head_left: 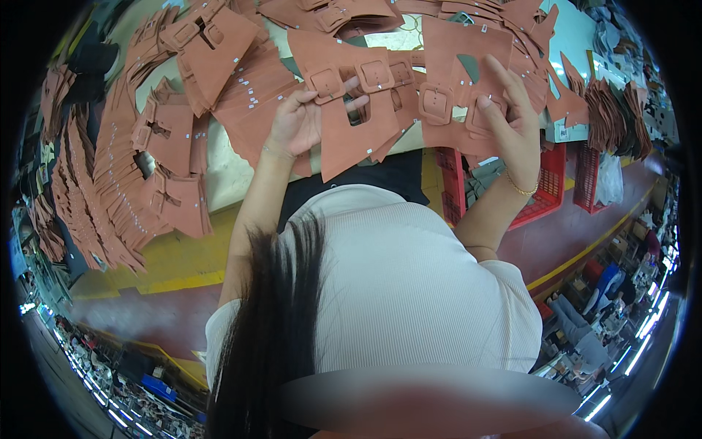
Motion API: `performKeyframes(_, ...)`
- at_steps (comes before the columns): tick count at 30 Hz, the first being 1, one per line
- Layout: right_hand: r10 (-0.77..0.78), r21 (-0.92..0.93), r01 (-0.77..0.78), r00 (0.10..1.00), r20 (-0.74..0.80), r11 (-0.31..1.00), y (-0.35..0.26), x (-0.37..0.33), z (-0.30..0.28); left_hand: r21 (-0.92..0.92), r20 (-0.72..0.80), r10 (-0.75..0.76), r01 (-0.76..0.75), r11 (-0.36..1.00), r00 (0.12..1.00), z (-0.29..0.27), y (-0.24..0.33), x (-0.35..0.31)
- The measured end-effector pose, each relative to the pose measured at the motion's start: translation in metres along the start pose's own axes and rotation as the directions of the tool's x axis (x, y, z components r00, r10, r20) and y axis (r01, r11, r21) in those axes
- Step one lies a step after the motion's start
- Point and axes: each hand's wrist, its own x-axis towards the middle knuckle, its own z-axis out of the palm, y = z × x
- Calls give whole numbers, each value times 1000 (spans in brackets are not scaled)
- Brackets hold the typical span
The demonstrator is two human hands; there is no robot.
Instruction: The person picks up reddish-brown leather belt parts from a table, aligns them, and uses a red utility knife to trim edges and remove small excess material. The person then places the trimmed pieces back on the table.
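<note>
My left hand [296, 124] grips a terracotta leather shoe-upper piece [342, 146] with two buckled straps. The thumb rests by one buckle [326, 84], while fingertips pass behind the leather and show through its cut-outs. A second terracotta upper piece [446, 55] is at my right hand [521, 132]. There the thumb presses on its front near a buckle and the index finger points up along it; the other fingers are partly hidden. Between the two, part of another buckled piece [401, 77] shows. Both pieces reach past the table's near edge.
Fanned rows of similar pieces [110, 168] cover the table's left side, with more stacks [256, 110] behind my left hand. Red plastic crates [545, 190] stand below the edge at right. Bundled pieces [610, 117] hang near a white surface there.
</note>
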Motion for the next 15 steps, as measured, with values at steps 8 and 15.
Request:
performKeyframes(8, -4, 176, 5, 1000, -7, 984, -15, -2, 1, 69, -7, 68, -67, 995, 998, 9, 5, -1)
performKeyframes(15, -94, 565, 9, 988, 121, 825, -21, 2, 43, -179, 45, 21, -13, 984, 999, 12, 5, 2)
